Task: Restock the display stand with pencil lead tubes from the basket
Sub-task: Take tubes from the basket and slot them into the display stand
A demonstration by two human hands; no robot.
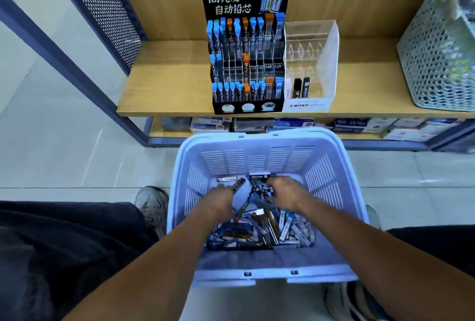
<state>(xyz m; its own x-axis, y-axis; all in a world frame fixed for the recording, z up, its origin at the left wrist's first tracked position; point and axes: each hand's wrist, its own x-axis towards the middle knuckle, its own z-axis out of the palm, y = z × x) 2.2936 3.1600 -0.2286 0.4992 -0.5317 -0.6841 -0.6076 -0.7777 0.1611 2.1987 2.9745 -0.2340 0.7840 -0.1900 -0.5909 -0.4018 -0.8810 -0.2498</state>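
Pencil lead tubes (267, 228), slim clear plastic with blue, orange and black caps, lie heaped loose in the pale lilac slotted plastic basket (259, 140) on the floor. Left hand (221, 198) reaches in, fingers curled round one dark tube (237, 184). Right hand (284, 192) is down among the pile, fingers bent; whether it holds anything cannot be told. Beyond, on the wooden shelf (169, 84), the black tiered cardboard display stand (246, 63) stands partly filled, middle row mostly bare. Clear acrylic organiser (312, 63) touches its right side.
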